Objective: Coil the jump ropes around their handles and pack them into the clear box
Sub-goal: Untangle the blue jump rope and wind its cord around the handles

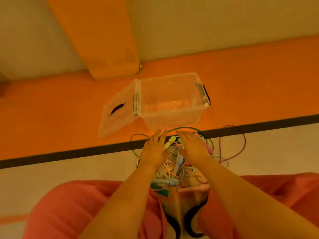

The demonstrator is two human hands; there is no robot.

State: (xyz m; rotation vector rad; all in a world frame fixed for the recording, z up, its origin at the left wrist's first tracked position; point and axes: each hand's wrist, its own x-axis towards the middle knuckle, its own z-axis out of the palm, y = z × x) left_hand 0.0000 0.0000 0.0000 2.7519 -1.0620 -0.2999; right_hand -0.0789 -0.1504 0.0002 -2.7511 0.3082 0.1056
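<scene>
The person sits on the floor, and the legs in pink trousers (72, 209) lie on both sides of a tangled pile of jump ropes (172, 163). At the near end of the pile, a pink handle (193, 188) lies crosswise, with a grey-blue handle (165, 182) just beside it. The pile as a whole stretches away from the person, toward the box.

Over the far half of the pile are the left hand (153, 149) and the right hand (191, 145), palms down. The fingers of both are straight and hold nothing. It cannot be told whether the palms touch the ropes. The ropes lie under and between the hands, so both hands are about equally near. A yellow handle (170, 140) shows in the gap between them, probably the easiest one to take first.

A dark red rope (241, 135) loops out to the right of the pile.

Just beyond the fingertips stands the clear box (169, 119), with no rope inside. Its lid (117, 121) hangs open to the left, on the orange mat (51, 104).
</scene>
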